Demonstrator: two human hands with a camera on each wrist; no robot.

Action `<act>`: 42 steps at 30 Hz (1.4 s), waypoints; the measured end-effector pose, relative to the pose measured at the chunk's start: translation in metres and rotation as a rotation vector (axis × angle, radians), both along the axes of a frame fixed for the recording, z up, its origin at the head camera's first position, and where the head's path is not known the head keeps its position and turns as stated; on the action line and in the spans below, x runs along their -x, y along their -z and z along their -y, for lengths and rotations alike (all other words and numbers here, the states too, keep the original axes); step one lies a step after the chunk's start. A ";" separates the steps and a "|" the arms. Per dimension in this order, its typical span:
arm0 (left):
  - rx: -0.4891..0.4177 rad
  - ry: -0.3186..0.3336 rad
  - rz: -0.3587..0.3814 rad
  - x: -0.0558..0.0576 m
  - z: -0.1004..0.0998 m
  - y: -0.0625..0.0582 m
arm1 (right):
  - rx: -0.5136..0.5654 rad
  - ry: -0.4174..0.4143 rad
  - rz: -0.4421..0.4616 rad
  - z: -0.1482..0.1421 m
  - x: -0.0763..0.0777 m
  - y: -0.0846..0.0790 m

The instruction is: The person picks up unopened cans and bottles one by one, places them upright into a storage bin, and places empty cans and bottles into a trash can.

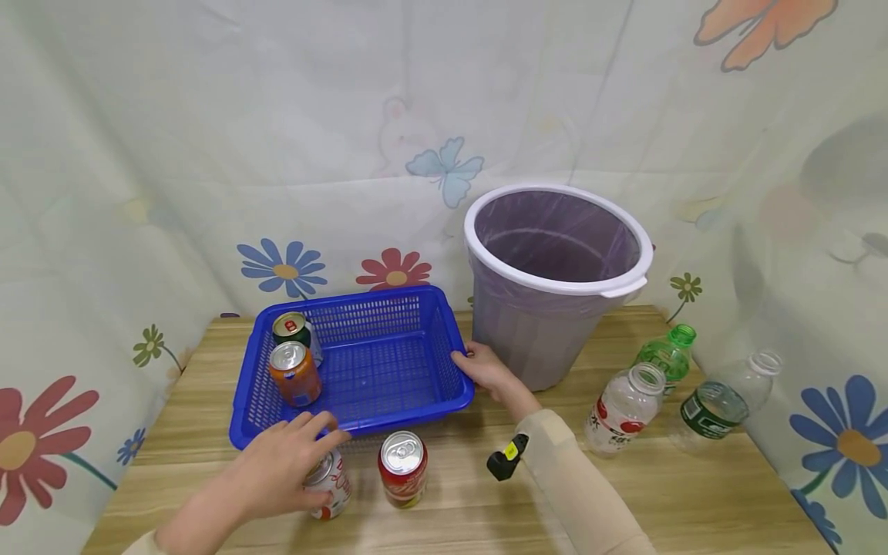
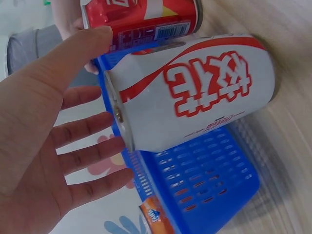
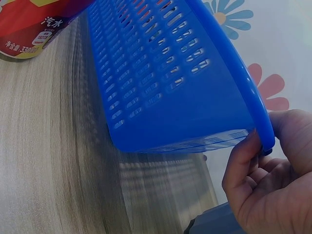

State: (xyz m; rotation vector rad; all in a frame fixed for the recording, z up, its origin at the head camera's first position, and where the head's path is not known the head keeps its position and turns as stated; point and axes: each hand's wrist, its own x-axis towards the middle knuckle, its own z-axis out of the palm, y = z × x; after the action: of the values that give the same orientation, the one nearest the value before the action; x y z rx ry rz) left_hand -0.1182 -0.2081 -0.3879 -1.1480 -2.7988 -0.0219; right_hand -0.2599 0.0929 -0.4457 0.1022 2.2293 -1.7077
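Note:
A white can with red lettering (image 2: pixel 204 92) stands on the table before the basket. My left hand (image 1: pixel 284 470) is at its top, fingers spread and not wrapped round it; in the left wrist view the fingertips (image 2: pixel 119 144) are right by the lid. Just to the right stands a red soda can (image 1: pixel 403 469). My right hand (image 1: pixel 491 374) pinches the right rim of the blue plastic basket (image 1: pixel 375 425), thumb and fingers on either side of the edge in the right wrist view. Inside the basket, at its left end, are an orange can (image 1: pixel 296 378) and a green-and-silver can (image 1: pixel 298 330).
Behind the right hand stands a grey bin with a white rim (image 1: pixel 534 331), lined with a bag. To its right are a green bottle (image 1: pixel 666 354), a clear bottle with red on its label (image 1: pixel 620 412) and another with a green label (image 1: pixel 714 412). A patterned cloth hangs behind the table.

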 end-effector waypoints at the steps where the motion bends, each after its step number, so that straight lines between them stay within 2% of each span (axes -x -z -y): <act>1: 0.000 -0.005 0.008 -0.001 0.000 0.001 | -0.002 -0.001 -0.002 0.000 0.000 0.000; 4: -0.004 -0.017 0.030 -0.003 -0.001 0.003 | -0.004 -0.003 0.002 0.000 0.000 -0.001; 13: -0.018 -0.022 0.000 -0.005 -0.001 0.009 | 0.000 -0.007 0.002 -0.001 0.000 0.000; 19: -0.012 -0.034 0.039 -0.007 0.000 0.013 | 0.008 -0.016 0.005 -0.001 0.001 0.000; 29: -0.032 -0.036 -0.039 -0.011 -0.001 0.016 | 0.012 -0.008 0.009 0.000 0.000 0.000; 36: -0.034 -0.023 -0.049 -0.012 0.000 0.017 | 0.014 -0.005 0.006 0.000 0.000 0.000; 42: -0.031 -0.039 -0.016 -0.011 0.000 0.017 | 0.023 -0.006 0.002 0.000 0.001 0.001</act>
State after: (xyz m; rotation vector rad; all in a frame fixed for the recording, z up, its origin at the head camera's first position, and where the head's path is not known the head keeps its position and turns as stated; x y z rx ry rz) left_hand -0.1067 -0.2082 -0.4052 -1.0813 -2.7960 -0.0528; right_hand -0.2606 0.0928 -0.4467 0.0916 2.2066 -1.7287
